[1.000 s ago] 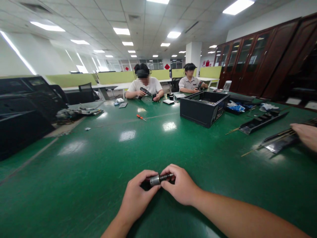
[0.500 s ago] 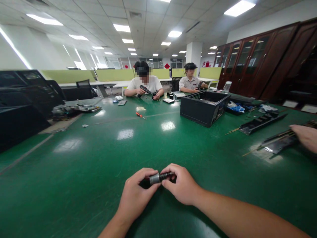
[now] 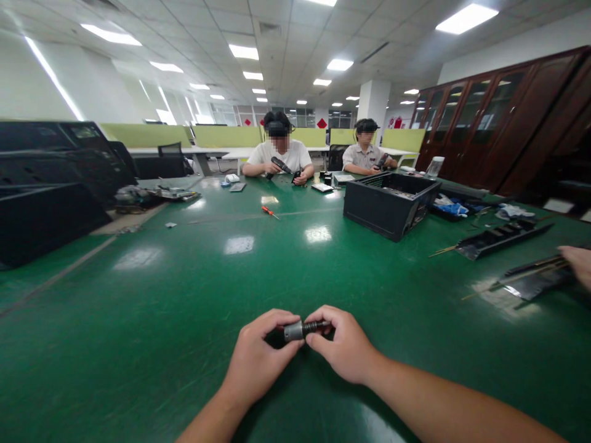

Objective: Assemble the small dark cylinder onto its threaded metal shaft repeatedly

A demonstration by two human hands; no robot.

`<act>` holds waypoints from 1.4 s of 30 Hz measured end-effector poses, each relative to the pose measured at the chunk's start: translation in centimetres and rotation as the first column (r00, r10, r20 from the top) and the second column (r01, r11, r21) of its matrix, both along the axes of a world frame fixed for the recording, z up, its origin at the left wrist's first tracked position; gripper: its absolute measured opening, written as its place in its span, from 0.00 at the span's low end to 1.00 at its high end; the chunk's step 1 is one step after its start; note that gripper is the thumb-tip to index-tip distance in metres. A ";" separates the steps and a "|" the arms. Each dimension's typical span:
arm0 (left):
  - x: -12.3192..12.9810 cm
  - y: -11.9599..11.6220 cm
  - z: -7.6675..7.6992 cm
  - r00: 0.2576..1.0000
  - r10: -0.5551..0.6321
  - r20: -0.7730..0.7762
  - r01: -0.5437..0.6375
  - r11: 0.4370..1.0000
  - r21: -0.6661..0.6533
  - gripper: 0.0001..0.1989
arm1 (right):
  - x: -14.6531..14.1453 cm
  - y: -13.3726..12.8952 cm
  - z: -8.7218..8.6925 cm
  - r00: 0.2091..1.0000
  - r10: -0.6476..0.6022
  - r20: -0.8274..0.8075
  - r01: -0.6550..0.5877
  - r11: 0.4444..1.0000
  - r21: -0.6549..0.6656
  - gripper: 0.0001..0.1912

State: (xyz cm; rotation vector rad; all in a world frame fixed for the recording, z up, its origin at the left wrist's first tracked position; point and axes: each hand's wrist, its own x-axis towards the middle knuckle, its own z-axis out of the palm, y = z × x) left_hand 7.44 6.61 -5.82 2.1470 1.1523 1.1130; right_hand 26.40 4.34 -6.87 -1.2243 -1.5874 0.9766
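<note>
Both my hands meet low in the middle of the view, around a short cylindrical tool [image 3: 294, 331]. It has a silver collar, a dark ringed, spring-like neck and a narrow tip pointing right. My left hand [image 3: 259, 351] is closed around its collar end, and the dark rear part is mostly hidden in the palm. My right hand [image 3: 344, 346] pinches the ringed neck near the tip between thumb and fingers. The tool lies roughly level, just over the green table [image 3: 194, 320]. I cannot tell its exact kind.
A black computer case [image 3: 376, 212] stands ahead to the right. An orange screwdriver [image 3: 269, 212] lies mid-table. Black metal panels [image 3: 538, 280] lie at right, by another person's hand [image 3: 577, 263]. Two people sit opposite, one holding a power screwdriver [image 3: 281, 165]. Larger cases [image 3: 55, 166] stand left.
The whole scene has shifted slightly to the right as my head turned. Both hands keep their hold on the tool. The other person's hand at right now shows less.
</note>
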 end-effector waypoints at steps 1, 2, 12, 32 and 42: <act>0.0 0.0 0.0 1.000 0.004 0.001 -0.004 1.000 0.004 0.10 | 0.0 0.0 0.0 1.000 0.004 -0.004 -0.004 1.000 -0.001 0.08; 0.0 -0.1 -0.1 1.000 0.007 0.000 -0.007 1.000 0.003 0.10 | 0.0 0.0 0.0 1.000 0.007 -0.008 -0.007 1.000 -0.001 0.08; 0.1 -0.3 0.0 1.000 0.003 -0.002 -0.003 1.000 -0.019 0.10 | 0.1 0.0 -0.1 1.000 0.013 -0.016 -0.013 1.000 -0.010 0.09; 0.3 -0.4 0.2 1.000 -0.003 -0.003 0.002 1.000 -0.025 0.10 | 0.1 -0.1 0.1 0.999 0.011 -0.031 -0.012 1.000 -0.025 0.07; 0.2 -0.4 0.1 1.000 0.003 0.000 -0.003 1.000 -0.021 0.10 | 0.1 -0.2 0.2 0.999 0.015 -0.029 -0.015 1.000 -0.012 0.09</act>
